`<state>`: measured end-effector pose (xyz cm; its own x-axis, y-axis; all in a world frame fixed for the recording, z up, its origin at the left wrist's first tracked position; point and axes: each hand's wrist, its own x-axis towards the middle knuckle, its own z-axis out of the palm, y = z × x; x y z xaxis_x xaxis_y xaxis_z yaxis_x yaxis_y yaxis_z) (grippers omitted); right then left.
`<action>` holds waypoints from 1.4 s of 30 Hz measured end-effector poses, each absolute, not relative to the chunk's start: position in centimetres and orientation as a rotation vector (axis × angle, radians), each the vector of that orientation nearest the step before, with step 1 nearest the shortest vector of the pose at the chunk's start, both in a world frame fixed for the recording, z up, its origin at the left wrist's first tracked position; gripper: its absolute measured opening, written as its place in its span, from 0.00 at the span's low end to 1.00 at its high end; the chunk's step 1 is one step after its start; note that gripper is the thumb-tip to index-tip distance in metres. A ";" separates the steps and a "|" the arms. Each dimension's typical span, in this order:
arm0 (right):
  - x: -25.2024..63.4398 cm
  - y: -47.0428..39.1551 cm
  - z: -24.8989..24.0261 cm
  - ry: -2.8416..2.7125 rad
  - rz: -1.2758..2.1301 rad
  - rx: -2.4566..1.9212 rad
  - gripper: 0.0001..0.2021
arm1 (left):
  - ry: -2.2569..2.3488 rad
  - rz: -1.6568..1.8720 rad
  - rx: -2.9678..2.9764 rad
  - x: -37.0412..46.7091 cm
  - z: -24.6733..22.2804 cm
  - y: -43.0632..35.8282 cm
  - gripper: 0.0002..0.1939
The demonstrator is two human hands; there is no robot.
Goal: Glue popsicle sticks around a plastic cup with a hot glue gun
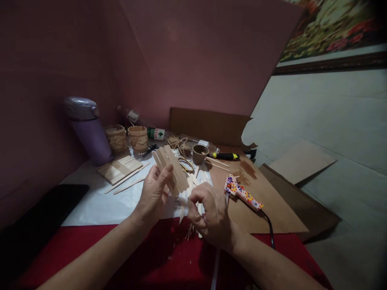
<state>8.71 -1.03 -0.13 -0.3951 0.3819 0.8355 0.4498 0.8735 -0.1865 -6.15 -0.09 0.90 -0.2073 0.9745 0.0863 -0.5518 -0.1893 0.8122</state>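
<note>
Bare forearms (102, 250) come in low from both sides over a red cloth (169, 264), which is sprinkled with small pale scraps. Ahead of them, the left hand (155, 188) has closed on a panel of flat wooden sticks (173, 169), thumb pressed over the front face and fingers behind; the panel tilts, raised above a white sheet (90, 207). Just beside its lower edge, the right hand (210, 211) is curled, thumb and forefinger bent close together, and I cannot tell whether anything is pinched between them. Loose wooden pieces lie beneath and between the hands. To the right, a flowered glue gun (243, 194) rests on brown cardboard (272, 219), its black cord (270, 229) trailing toward the cloth. Behind the hands are a gold loop handle (191, 164), a small brown cup (200, 154), a yellow-and-black cutter (226, 156) and tangled twine (181, 147). Leftward, a bank of sticks (120, 170) lies flat near two decorated wooden pots (138, 139), with a leaning purple flask (90, 139) beside them.
</note>
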 end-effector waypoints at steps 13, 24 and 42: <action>8.7 -0.8 -0.3 -2.022 -0.038 -0.661 0.04 | 0.876 1.715 1.027 -6.4 0.3 -0.2 0.21; 8.4 -0.6 -0.3 -2.077 -0.191 -0.722 0.06 | 0.849 1.721 1.004 -6.5 -0.3 0.2 0.20; 9.2 -0.3 -1.0 -1.953 -0.013 -0.506 0.14 | 0.697 1.523 0.681 -6.2 1.1 0.0 0.27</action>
<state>9.16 -0.32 -0.97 -0.3424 0.3416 0.8753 0.3535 0.9100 -0.2168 -6.18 -0.03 1.10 -0.0599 0.9981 0.0174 -0.6393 -0.0517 0.7672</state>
